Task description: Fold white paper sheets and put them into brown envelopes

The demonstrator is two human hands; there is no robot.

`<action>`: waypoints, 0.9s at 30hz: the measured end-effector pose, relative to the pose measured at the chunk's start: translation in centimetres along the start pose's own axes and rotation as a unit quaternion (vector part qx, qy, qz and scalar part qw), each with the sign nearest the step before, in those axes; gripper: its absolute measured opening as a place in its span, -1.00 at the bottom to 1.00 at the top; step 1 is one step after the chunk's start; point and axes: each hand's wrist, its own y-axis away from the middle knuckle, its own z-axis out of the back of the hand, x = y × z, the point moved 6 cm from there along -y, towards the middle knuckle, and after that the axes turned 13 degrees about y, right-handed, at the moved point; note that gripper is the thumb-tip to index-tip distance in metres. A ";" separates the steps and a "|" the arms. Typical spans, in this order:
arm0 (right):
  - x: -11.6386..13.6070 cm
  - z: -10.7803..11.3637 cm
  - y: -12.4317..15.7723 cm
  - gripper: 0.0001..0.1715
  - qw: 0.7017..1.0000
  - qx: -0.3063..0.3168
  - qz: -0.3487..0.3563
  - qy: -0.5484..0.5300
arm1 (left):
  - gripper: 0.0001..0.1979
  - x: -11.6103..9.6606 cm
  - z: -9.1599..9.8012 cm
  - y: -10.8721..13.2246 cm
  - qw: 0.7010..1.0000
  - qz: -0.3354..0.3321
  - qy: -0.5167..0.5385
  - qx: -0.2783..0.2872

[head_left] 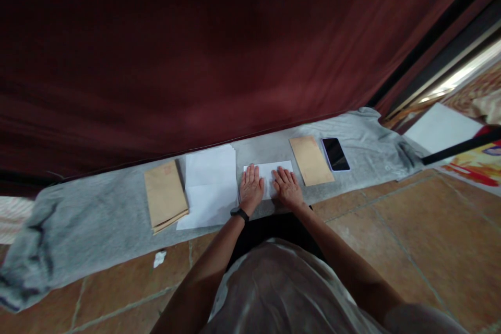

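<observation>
A folded sheet of white paper lies on the grey cloth directly before me. My left hand, with a dark band at the wrist, rests flat on its left part. On the right part lies my right hand, fingers spread and palm down. Both hands press on the paper and partly hide it. Left of them is a stack of white sheets with a crease across the top one. A single brown envelope lies just right of my right hand.
A pile of brown envelopes sits left of the white sheets. A phone with a dark screen lies at the right. The grey cloth covers a long narrow surface against a dark red curtain. A white scrap is on the tiled floor.
</observation>
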 end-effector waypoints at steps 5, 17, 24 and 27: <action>1.7 -0.1 -2.1 -0.44 0.999 0.004 0.019 -0.029 | -0.41 -0.1 -0.1 0.2 1.000 -0.012 -0.010 0.002; -1.3 -1.0 -1.3 -0.38 1.000 -0.009 -0.013 0.001 | -0.39 0.0 -0.3 0.2 1.000 0.005 0.004 0.000; -1.5 -1.2 -1.1 -0.36 1.000 -0.015 -0.023 -0.002 | -0.40 -1.1 0.3 0.1 1.000 -0.027 0.002 0.004; -1.5 -1.3 -1.0 -0.36 1.000 -0.016 -0.018 0.001 | -0.42 -2.5 0.0 0.6 0.994 -0.102 0.008 0.045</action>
